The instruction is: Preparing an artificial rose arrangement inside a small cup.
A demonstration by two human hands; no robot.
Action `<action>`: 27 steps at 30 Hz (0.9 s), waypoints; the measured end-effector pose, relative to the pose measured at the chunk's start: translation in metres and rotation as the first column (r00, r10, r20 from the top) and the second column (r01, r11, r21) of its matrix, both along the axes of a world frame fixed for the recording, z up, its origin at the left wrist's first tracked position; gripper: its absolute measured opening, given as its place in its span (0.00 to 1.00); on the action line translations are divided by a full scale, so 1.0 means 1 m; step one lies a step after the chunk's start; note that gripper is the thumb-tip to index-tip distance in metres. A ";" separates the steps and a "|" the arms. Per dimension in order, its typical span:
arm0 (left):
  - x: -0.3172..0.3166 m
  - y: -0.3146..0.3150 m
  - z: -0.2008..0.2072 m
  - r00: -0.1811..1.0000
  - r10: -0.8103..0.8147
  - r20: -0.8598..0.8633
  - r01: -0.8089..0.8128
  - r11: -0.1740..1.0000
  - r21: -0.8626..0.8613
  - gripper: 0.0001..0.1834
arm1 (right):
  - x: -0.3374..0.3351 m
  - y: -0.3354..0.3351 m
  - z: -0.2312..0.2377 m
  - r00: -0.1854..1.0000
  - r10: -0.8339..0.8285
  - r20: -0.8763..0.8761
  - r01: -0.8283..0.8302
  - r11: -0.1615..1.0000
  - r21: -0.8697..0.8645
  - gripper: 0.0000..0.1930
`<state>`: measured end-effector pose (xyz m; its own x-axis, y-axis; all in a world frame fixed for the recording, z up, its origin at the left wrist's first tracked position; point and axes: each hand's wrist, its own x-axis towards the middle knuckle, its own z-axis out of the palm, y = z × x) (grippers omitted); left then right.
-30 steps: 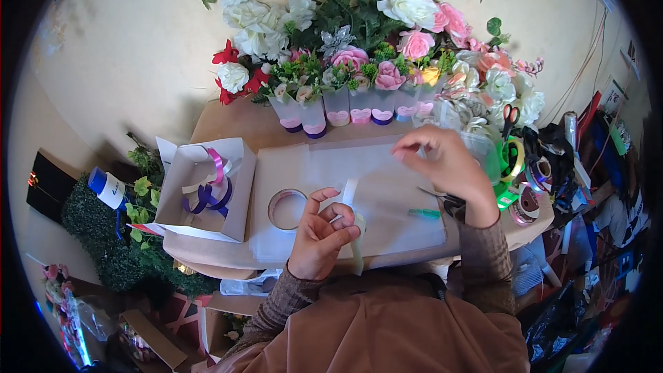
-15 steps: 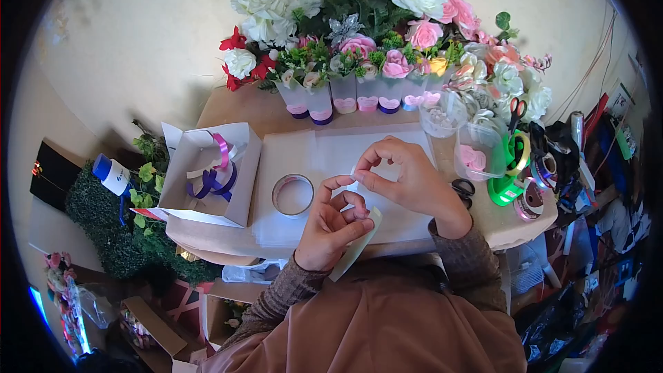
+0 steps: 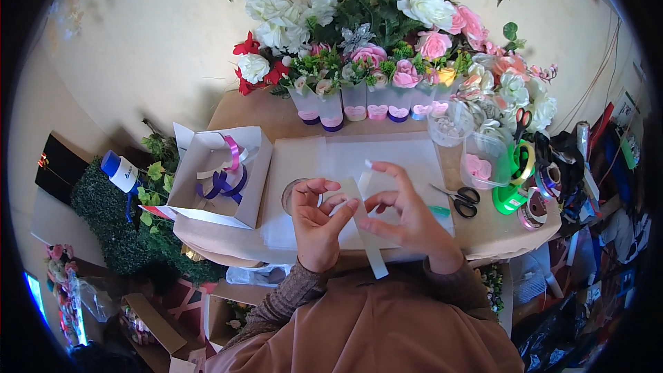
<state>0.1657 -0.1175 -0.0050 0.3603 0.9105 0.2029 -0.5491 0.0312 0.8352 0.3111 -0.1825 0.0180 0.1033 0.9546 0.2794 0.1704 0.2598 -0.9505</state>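
Observation:
My left hand (image 3: 318, 229) pinches a pale green ribbon strip (image 3: 371, 252) between thumb and finger; its other fingers are curled. The strip's lower end hangs down over the table's near edge. My right hand (image 3: 413, 220) is close beside it, with the fingers spread and the index finger raised. Its thumb tip is at the strip's edge. Between the strip and the right fingers is a short whitish piece (image 3: 364, 179); whether it joins the strip I cannot tell. A roll of tape (image 3: 286, 197) lies behind my left hand, partly hidden.
White sheets (image 3: 283, 159) cover the table's middle. A white box (image 3: 255, 193) with purple and pink ribbon is left. Black scissors (image 3: 467, 202), a green tape dispenser (image 3: 507, 197) and clear tubs (image 3: 476, 183) are right. Flower arrangements (image 3: 373, 76) line the back.
My right hand has opened its pinch, moved lower and turned fingers-up. The left hand has risen slightly with the strip, which now hangs between both hands. The scissors and a green item are uncovered.

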 end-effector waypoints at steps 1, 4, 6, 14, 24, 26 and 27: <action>0.000 0.002 -0.003 0.998 0.060 0.012 -0.060 0.998 0.007 0.28 | -0.003 -0.001 -0.003 0.994 0.104 0.029 -0.101 0.991 -0.086 0.37; -0.001 0.005 -0.001 0.980 0.177 0.094 -0.178 0.984 0.000 0.30 | -0.009 -0.006 -0.002 0.994 0.094 -0.057 -0.102 0.984 -0.148 0.35; -0.003 0.008 0.001 0.946 0.264 0.190 -0.266 0.964 -0.019 0.31 | -0.007 -0.006 -0.001 0.995 0.080 -0.054 -0.089 0.981 -0.171 0.35; -0.011 0.007 -0.007 0.966 0.254 0.057 -0.259 0.955 0.147 0.37 | 0.016 -0.008 0.001 0.890 -0.263 -0.373 0.322 0.941 0.105 0.29; -0.024 0.009 -0.001 0.975 -0.080 -0.209 0.146 0.935 0.323 0.36 | 0.004 -0.022 0.009 0.930 -0.298 0.217 0.252 0.943 0.218 0.27; -0.020 0.004 0.005 0.933 -0.031 -0.358 0.172 0.914 0.368 0.25 | -0.003 -0.021 0.010 0.936 -0.215 0.277 0.161 0.965 0.205 0.28; -0.018 0.003 0.005 0.933 -0.030 -0.359 0.172 0.913 0.369 0.25 | -0.006 -0.021 0.010 0.932 -0.131 0.336 0.072 0.980 0.184 0.28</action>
<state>0.1475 -0.1141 -0.0002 0.5567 0.7382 0.3810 -0.2424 -0.2943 0.9245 0.3052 -0.2030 0.0280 0.0661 0.8812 0.4680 0.5141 0.3719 -0.7729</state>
